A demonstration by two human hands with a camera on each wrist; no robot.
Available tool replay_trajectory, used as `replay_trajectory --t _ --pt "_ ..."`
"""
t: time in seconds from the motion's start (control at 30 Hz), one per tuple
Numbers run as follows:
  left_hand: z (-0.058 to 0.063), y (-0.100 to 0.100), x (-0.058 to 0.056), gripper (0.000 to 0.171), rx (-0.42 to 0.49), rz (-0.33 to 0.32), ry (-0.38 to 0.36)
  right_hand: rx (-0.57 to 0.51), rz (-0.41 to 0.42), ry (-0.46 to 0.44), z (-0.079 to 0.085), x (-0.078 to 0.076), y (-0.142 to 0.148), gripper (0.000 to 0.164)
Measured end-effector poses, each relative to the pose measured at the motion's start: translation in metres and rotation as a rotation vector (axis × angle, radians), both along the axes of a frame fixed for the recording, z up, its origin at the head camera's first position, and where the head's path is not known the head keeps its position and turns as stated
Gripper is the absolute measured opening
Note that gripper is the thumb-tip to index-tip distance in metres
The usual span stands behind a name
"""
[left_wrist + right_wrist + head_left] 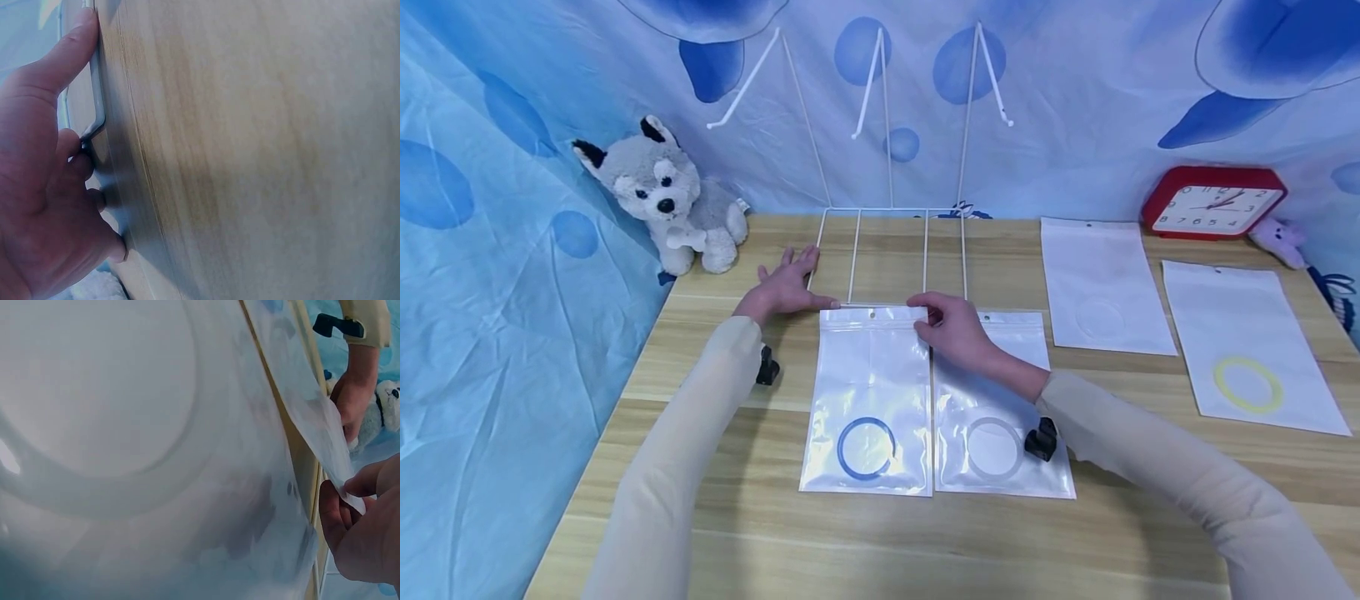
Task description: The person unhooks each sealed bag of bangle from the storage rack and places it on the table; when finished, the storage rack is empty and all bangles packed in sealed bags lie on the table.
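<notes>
In the head view a white wire rack [889, 208] stands with its hooks at the back and its base flat on the wooden table. My left hand [786, 287] lies spread at the base's front left corner, and its thumb rests along the front wire [98, 94]. A white zip bag with a blue ring [868, 375] lies just in front of the rack. My right hand [958, 333] pinches its top right corner between thumb and fingers; in the right wrist view that corner is lifted. Beneath the right forearm lies a second zip bag with a pale grey ring [1000, 400].
Two more white bags lie at the right, one with a faint white ring [1101, 275], one with a yellow ring [1240, 317]. A red clock [1216, 202] and a small purple plush [1279, 240] stand behind them. A husky plush [662, 196] sits at the back left.
</notes>
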State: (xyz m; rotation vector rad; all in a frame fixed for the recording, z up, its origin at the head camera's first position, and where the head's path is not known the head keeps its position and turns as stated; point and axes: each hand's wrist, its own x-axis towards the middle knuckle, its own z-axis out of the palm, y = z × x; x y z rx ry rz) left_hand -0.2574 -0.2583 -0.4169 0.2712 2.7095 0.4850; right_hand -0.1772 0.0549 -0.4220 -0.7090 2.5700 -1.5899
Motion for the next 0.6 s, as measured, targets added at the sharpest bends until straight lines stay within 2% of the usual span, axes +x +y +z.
replay_trajectory --t 0.17,0.47,0.6 --pt "0.0008 0.0001 0.0 0.12 0.017 0.006 -0.004 0.111 -0.005 0.057 -0.0009 -0.0021 -0.0003 0.03" --pt "0.0019 0.0004 0.0009 0.118 0.017 0.007 -0.001 0.391 -0.022 0.184 0.0002 -0.0075 -0.0038 0.026" --pt "0.0013 -0.0002 0.0005 0.118 0.015 0.009 -0.001 0.469 -0.037 0.22 0.0005 -0.0087 -0.0054 0.026"
